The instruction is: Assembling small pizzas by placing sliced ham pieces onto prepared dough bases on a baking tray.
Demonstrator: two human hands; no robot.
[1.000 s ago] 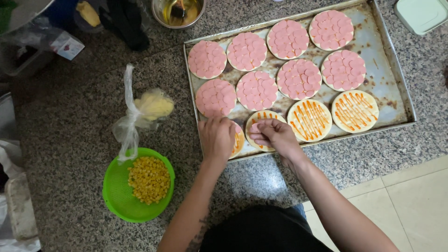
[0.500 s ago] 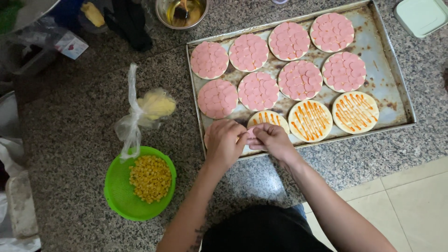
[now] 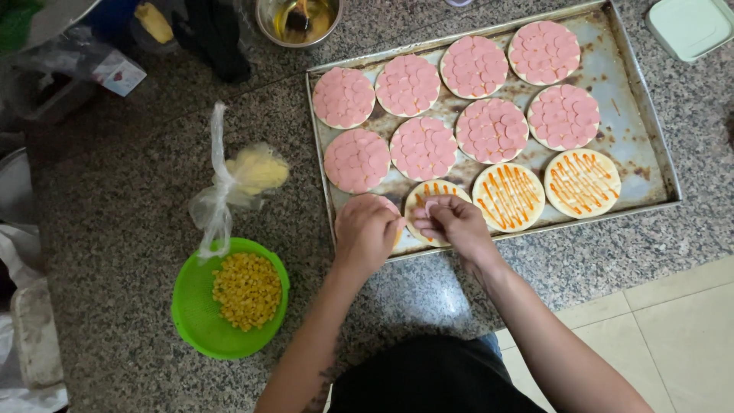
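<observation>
A speckled granite desk (image 3: 115, 222) fills most of the view, its front edge meeting pale floor tiles at lower right. On it lies a large worn metal baking tray (image 3: 650, 130), its near rim close to that desk edge, with open stone left of the tray and along its right side. The tray holds round dough bases: seven covered in pink sausage slices (image 3: 422, 147), three striped with orange sauce (image 3: 582, 182). A green bowl of corn kernels (image 3: 200, 321) sits well left, a knotted plastic bag (image 3: 245, 177) just above it. At the tray's near left corner, the left hand (image 3: 367, 231) cups a sausage-covered base; the right hand (image 3: 457, 226) rests over a sauced base (image 3: 428, 195), fingers pinched on a pale slice.
</observation>
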